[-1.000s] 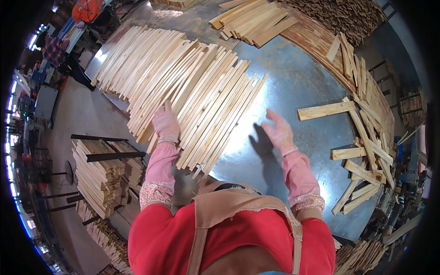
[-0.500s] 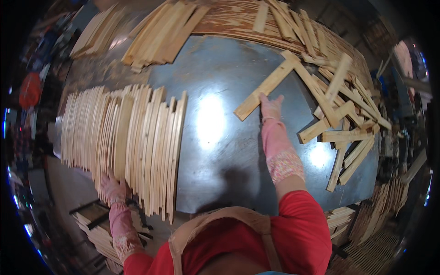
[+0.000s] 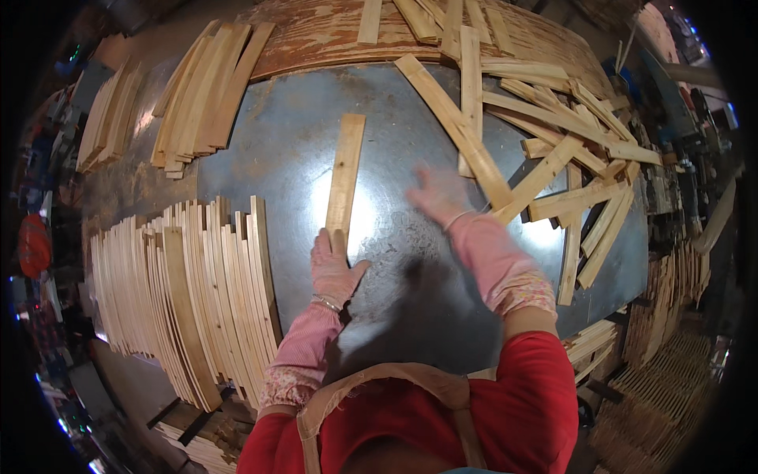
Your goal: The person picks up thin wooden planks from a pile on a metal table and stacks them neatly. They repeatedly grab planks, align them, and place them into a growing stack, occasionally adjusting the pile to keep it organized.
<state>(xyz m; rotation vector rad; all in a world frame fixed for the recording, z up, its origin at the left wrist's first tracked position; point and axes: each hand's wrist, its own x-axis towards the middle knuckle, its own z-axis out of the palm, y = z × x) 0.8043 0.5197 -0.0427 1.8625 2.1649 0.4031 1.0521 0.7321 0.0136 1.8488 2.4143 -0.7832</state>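
Observation:
A flat wooden slat (image 3: 345, 174) lies on the grey metal tabletop (image 3: 292, 158), its far end pointing away from me. My left hand (image 3: 335, 272) rests at the slat's near end, fingers stretched over it and thumb spread to the side. Where exactly the slat ends under the palm is hidden. To the right, my right hand (image 3: 440, 192) is over the tabletop, somewhat blurred, with its fingers apart and nothing visible in them. Nearest to it is a long slat (image 3: 458, 130) at the edge of a loose pile of slats (image 3: 545, 182).
On the left, many slats stand on edge in a tight row (image 3: 181, 300). Fanned stacks of slats (image 3: 209, 95) lie at the far left. A rough plywood sheet (image 3: 316, 35) spans the back, with slats on it. More wood is stacked below the table, including strips (image 3: 663, 395) at lower right.
My left hand has left the upright row and moved right to a slat. My right hand has moved off the slat it was touching. The view has shifted.

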